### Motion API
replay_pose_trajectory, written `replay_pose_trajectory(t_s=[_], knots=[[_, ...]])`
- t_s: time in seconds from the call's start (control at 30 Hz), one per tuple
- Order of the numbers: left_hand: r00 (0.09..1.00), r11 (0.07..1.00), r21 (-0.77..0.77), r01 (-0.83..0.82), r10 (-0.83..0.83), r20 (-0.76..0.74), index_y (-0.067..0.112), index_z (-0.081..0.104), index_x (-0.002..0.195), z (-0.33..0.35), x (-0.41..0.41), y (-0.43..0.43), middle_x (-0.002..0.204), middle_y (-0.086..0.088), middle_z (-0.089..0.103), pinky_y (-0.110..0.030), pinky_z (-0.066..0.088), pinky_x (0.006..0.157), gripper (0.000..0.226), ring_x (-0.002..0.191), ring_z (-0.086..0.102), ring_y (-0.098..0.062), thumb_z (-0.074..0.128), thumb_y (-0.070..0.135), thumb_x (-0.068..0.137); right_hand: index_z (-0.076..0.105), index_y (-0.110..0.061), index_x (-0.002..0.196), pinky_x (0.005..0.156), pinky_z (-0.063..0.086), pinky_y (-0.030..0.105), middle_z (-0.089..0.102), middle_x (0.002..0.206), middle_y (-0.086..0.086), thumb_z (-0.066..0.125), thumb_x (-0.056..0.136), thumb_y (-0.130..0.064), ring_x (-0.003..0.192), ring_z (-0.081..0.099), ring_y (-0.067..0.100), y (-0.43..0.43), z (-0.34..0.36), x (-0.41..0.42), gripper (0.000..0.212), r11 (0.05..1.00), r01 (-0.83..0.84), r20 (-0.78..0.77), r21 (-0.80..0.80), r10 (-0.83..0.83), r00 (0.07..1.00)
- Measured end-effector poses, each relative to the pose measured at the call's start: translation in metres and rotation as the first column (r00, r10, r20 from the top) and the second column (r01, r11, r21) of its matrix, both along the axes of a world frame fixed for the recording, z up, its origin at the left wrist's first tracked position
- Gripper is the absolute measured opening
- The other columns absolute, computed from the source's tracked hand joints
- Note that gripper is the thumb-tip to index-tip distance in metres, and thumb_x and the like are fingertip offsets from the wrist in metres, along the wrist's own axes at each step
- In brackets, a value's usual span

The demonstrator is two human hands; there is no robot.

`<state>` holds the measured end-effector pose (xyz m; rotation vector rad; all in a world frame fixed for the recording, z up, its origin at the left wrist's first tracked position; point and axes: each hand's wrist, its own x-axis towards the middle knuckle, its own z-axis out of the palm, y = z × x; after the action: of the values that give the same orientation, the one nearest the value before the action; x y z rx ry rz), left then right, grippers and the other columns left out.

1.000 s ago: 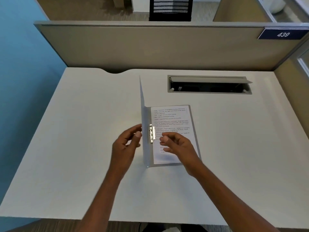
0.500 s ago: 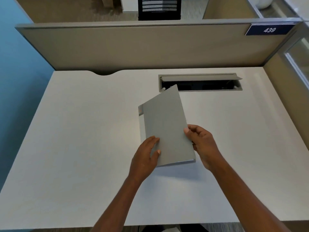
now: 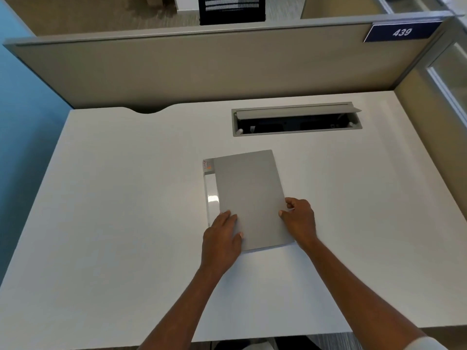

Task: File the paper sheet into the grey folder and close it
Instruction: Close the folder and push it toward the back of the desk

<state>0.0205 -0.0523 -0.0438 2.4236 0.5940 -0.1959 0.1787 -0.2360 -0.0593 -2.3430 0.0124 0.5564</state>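
Observation:
The grey folder [image 3: 249, 195] lies closed and flat on the white desk [image 3: 113, 210], its grey cover facing up. A glossy clear strip with a small label runs along its left edge. The paper sheet is hidden inside. My left hand [image 3: 222, 238] rests flat on the folder's near left corner, fingers together. My right hand [image 3: 299, 218] pinches the folder's right edge near the bottom, thumb on top of the cover.
A grey cable hatch [image 3: 297, 120] is set into the desk behind the folder, its lid ajar. A beige partition [image 3: 202, 69] walls the far edge, with a blue sign "439" [image 3: 401, 32]. A second panel stands at the right.
The upright front cover swung down over the written sheet and now lies flat. My left hand moved onto the cover and my right hand shifted to the folder's right edge.

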Motion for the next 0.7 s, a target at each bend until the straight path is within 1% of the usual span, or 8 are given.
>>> replay_pose_trajectory(t_s=[0.07,0.17,0.3,0.37,0.43,0.53,0.6,0.7], knots=[[1.0,1.0,0.023,0.003,-0.003,-0.022,0.015,0.051,0.158,-0.001,0.001,-0.001,0.171,-0.003,0.041,-0.045,0.039,0.126,0.057,0.159,0.039,-0.021,0.063,0.03,0.104,0.074,-0.009,0.117,0.083,0.047,0.03,0.064,0.117,0.015,0.074,0.09,-0.014,0.108,0.067,0.033,0.001,-0.005,0.001,0.027,0.998,-0.041,0.012,-0.056,0.041,0.999],[0.999,0.999,0.052,0.008,-0.006,-0.043,0.016,0.049,0.159,-0.004,0.002,-0.001,0.171,-0.002,0.041,-0.044,0.038,0.126,0.058,0.16,0.037,-0.02,0.061,0.032,0.105,0.064,-0.009,0.138,0.095,0.051,0.038,0.057,0.129,0.017,0.074,0.095,-0.019,0.123,0.058,0.036,0.003,-0.007,-0.002,0.045,0.98,-0.129,0.056,-0.148,0.139,0.989],[0.998,0.998,0.062,0.013,-0.01,-0.059,0.017,0.048,0.16,-0.005,0.002,-0.002,0.171,-0.001,0.04,-0.042,0.037,0.127,0.057,0.16,0.036,-0.019,0.06,0.033,0.107,0.058,-0.018,0.149,0.095,0.056,0.043,0.052,0.133,0.008,0.073,0.098,-0.032,0.128,0.052,0.031,0.006,-0.006,-0.012,0.055,0.942,-0.232,0.096,-0.243,0.261,0.961],[0.999,0.999,0.029,-0.042,0.043,-0.018,0.016,0.053,0.157,-0.003,0.001,-0.003,0.169,-0.003,0.044,-0.043,0.038,0.126,0.054,0.158,0.04,-0.022,0.063,0.029,0.106,0.058,-0.02,0.148,0.091,0.057,0.043,0.052,0.131,0.007,0.072,0.099,-0.034,0.125,0.052,0.029,0.007,-0.005,-0.016,0.053,0.916,-0.264,0.117,-0.303,0.31,0.943],[0.982,0.982,0.002,-0.187,0.187,0.037,0.015,0.061,0.15,-0.003,-0.001,-0.006,0.165,-0.008,0.049,-0.048,0.045,0.122,0.049,0.154,0.046,-0.027,0.069,0.024,0.102,0.059,-0.02,0.146,0.086,0.059,0.043,0.051,0.129,0.007,0.071,0.1,-0.034,0.122,0.053,0.03,0.008,-0.006,-0.019,0.049,0.898,-0.276,0.136,-0.342,0.338,0.931],[0.882,0.878,-0.118,-0.463,0.47,0.039,0.013,0.066,0.141,-0.001,0.0,-0.005,0.153,-0.01,0.056,-0.049,0.053,0.113,0.046,0.141,0.055,-0.033,0.074,0.018,0.096,0.06,-0.019,0.142,0.079,0.06,0.042,0.051,0.128,0.009,0.069,0.101,-0.031,0.119,0.053,0.031,0.01,-0.006,-0.021,0.044,0.887,-0.286,0.152,-0.362,0.359,0.921],[0.816,0.795,-0.231,-0.561,0.578,0.01,0.01,0.064,0.14,-0.002,0.003,0.0,0.14,-0.014,0.061,-0.044,0.052,0.112,0.047,0.13,0.06,-0.033,0.075,0.015,0.094,0.059,-0.019,0.144,0.078,0.06,0.042,0.05,0.13,0.009,0.067,0.102,-0.031,0.119,0.052,0.031,0.01,-0.006,-0.021,0.044,0.889,-0.286,0.146,-0.358,0.356,0.923],[0.713,0.654,-0.345,-0.674,0.697,-0.072,0.01,0.062,0.138,0.001,0.011,0.011,0.127,-0.012,0.065,-0.048,0.057,0.105,0.045,0.115,0.065,-0.033,0.074,0.014,0.094,0.057,-0.018,0.147,0.079,0.06,0.042,0.05,0.132,0.009,0.066,0.103,-0.03,0.121,0.051,0.031,0.011,-0.007,-0.022,0.046,0.89,-0.288,0.143,-0.354,0.355,0.924]])
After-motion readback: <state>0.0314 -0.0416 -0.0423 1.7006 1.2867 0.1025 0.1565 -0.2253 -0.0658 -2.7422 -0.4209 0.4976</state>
